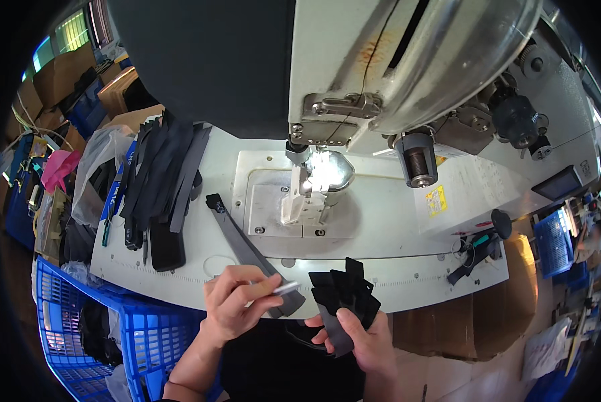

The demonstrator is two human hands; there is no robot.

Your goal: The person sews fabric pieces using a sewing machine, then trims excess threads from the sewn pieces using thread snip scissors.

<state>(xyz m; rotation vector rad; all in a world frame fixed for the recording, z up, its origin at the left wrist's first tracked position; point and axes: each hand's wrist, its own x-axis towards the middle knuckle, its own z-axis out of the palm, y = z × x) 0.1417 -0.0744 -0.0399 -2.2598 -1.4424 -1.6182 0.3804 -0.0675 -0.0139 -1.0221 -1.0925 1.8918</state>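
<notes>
1. The left hand (236, 301) is at the table's (394, 268) front edge, fingers curled narrow around a small silver pen-like tool (285, 288), its tip resting on the near end of one long grey strap (247, 249). Held like that, it looks poised to mark the strap.

2. That strap lies flat, slanting from the front edge up toward the table's middle, its far end just left of the needle plate (273, 208). Flat on the table, it gives the tool a firm backing.

3. The right hand (361, 335) hovers off the front edge, closed on a fan of black pieces (344, 291). Thumb on top, fingers beneath; the pieces are spread so that each can be peeled off singly, I judge. About five or six show; overlap hides the exact count.

4. One sewing machine (407, 60) stands over the table's back, its presser foot (304, 201) lit by a lamp and down on the plate with nothing under it.

5. A pile of dark straps (163, 167) lies at the table's left end, within reach of the left hand. They number well over ten; too overlapped to count.

6. One blue crate (106, 315) sits below the table's left front corner, holding dark material. A second blue basket (552, 244) stands off the right end.

7. Cardboard boxes (59, 74) are stacked beyond the left end, at least three.
</notes>
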